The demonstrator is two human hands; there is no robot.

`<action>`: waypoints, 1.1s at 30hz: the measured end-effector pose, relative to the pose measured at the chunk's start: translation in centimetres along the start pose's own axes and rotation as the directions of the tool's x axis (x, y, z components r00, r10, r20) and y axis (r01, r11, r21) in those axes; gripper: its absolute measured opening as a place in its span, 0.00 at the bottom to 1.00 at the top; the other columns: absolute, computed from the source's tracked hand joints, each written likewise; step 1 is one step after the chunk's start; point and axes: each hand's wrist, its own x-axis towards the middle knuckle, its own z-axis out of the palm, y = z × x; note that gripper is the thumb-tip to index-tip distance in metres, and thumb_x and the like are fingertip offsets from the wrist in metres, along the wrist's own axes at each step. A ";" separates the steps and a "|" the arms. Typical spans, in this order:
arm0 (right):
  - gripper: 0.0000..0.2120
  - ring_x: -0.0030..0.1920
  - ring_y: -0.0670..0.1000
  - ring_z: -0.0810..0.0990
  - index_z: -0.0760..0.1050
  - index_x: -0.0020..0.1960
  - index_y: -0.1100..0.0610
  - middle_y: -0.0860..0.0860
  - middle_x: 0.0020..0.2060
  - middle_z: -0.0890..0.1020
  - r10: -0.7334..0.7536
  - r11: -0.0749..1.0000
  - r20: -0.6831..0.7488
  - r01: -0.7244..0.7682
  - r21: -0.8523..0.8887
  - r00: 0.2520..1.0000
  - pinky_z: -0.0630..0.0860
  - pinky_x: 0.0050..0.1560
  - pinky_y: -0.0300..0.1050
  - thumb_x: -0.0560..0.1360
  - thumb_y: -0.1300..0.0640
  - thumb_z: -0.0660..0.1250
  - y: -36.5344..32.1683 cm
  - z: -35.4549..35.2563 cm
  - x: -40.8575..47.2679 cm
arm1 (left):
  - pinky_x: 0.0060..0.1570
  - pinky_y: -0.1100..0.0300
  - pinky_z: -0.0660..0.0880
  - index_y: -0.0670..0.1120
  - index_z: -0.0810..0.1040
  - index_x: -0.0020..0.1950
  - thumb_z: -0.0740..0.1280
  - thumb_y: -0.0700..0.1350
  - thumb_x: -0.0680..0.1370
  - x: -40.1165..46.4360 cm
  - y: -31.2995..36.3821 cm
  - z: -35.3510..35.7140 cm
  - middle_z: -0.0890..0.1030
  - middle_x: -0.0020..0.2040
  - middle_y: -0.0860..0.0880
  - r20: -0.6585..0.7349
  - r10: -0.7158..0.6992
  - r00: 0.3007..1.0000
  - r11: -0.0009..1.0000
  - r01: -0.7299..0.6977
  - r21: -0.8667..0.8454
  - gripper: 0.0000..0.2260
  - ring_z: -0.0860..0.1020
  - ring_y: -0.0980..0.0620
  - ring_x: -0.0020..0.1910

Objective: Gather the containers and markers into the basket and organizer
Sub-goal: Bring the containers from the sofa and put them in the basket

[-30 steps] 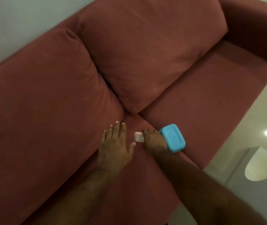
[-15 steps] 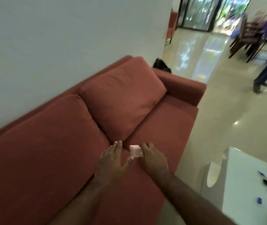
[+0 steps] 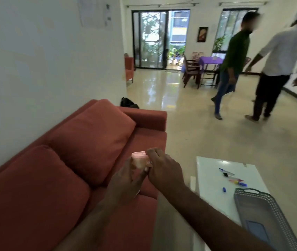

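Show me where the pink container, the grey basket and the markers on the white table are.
pink container (image 3: pixel 139 161): head view, on its front face above the fingers.
grey basket (image 3: pixel 278 212): head view, on its right mesh wall.
markers (image 3: pixel 235 181): head view, on the coloured cluster lying on the white table.

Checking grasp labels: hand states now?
Left hand: holding the pink container from below.
Right hand: gripping the same pink container at its top.
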 end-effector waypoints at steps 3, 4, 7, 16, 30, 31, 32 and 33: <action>0.19 0.46 0.53 0.81 0.72 0.60 0.48 0.45 0.59 0.77 0.006 1.000 -0.055 -0.007 -0.017 0.998 0.77 0.38 0.46 0.69 0.51 0.63 2.9 -2.4 -1.9 | 0.53 0.54 0.76 0.66 0.72 0.58 0.65 0.73 0.68 0.2 3.4 2.9 0.81 0.52 0.62 0.008 -0.037 0.999 0.976 0.038 -0.215 0.23 0.80 0.60 0.52; 0.19 0.47 0.53 0.81 0.73 0.60 0.48 0.45 0.60 0.77 0.018 1.000 -0.070 -0.019 -0.015 0.997 0.77 0.39 0.46 0.69 0.52 0.63 4.0 -3.1 -2.6 | 0.54 0.51 0.77 0.66 0.73 0.58 0.68 0.72 0.67 0.4 4.3 4.0 0.83 0.52 0.59 0.030 -0.036 0.999 0.954 0.044 -0.298 0.22 0.81 0.58 0.53; 0.19 0.48 0.53 0.81 0.72 0.62 0.48 0.45 0.62 0.76 0.082 0.996 -0.075 -0.085 -0.040 0.994 0.79 0.39 0.47 0.70 0.52 0.63 7.0 -5.0 -5.1 | 0.56 0.43 0.78 0.54 0.76 0.61 0.76 0.63 0.66 0.5 6.3 7.5 0.84 0.55 0.50 0.163 -0.022 0.986 0.884 0.095 -0.458 0.27 0.83 0.49 0.55; 0.34 0.67 0.45 0.73 0.66 0.71 0.45 0.44 0.72 0.69 0.290 0.954 -0.118 -0.276 0.121 0.950 0.76 0.59 0.39 0.66 0.63 0.61 14.0 -11.9 -13.1 | 0.50 0.58 0.80 0.46 0.73 0.60 0.81 0.59 0.61 -1.2 14.1 14.3 0.84 0.54 0.49 0.366 0.179 0.913 0.797 0.084 -0.598 0.34 0.83 0.53 0.54; 0.23 0.42 0.59 0.84 0.77 0.61 0.57 0.65 0.51 0.82 0.786 -0.051 0.429 -0.644 0.763 0.445 0.81 0.39 0.50 0.76 0.42 0.64 17.6 -18.8 -28.0 | 0.54 0.48 0.80 0.56 0.72 0.62 0.77 0.58 0.66 -10.2 17.2 22.9 0.82 0.56 0.57 0.598 0.389 0.701 0.857 -0.037 -0.514 0.28 0.81 0.55 0.53; 0.20 0.43 0.60 0.84 0.77 0.61 0.56 0.64 0.51 0.83 0.802 -0.026 0.410 -0.661 0.750 0.434 0.81 0.40 0.52 0.77 0.42 0.65 17.9 -18.8 -29.3 | 0.53 0.50 0.81 0.57 0.71 0.63 0.78 0.56 0.68 -11.1 17.5 23.8 0.82 0.56 0.58 0.622 0.397 0.675 0.864 -0.045 -0.502 0.27 0.81 0.56 0.53; 0.17 0.43 0.59 0.84 0.77 0.60 0.54 0.62 0.50 0.83 0.810 -0.004 0.395 -0.670 0.742 0.433 0.81 0.41 0.53 0.78 0.43 0.65 18.3 -19.0 -30.4 | 0.52 0.52 0.81 0.58 0.71 0.63 0.78 0.53 0.69 -11.8 17.8 24.7 0.82 0.56 0.58 0.640 0.400 0.656 0.870 -0.051 -0.491 0.26 0.81 0.57 0.52; 0.14 0.42 0.58 0.84 0.77 0.59 0.52 0.60 0.49 0.84 0.812 0.004 0.388 -0.669 0.743 0.435 0.81 0.42 0.53 0.79 0.46 0.65 18.8 -19.4 -31.2 | 0.51 0.54 0.81 0.60 0.70 0.63 0.78 0.52 0.70 -12.5 18.2 25.5 0.81 0.56 0.58 0.648 0.403 0.646 0.875 -0.066 -0.479 0.25 0.81 0.58 0.50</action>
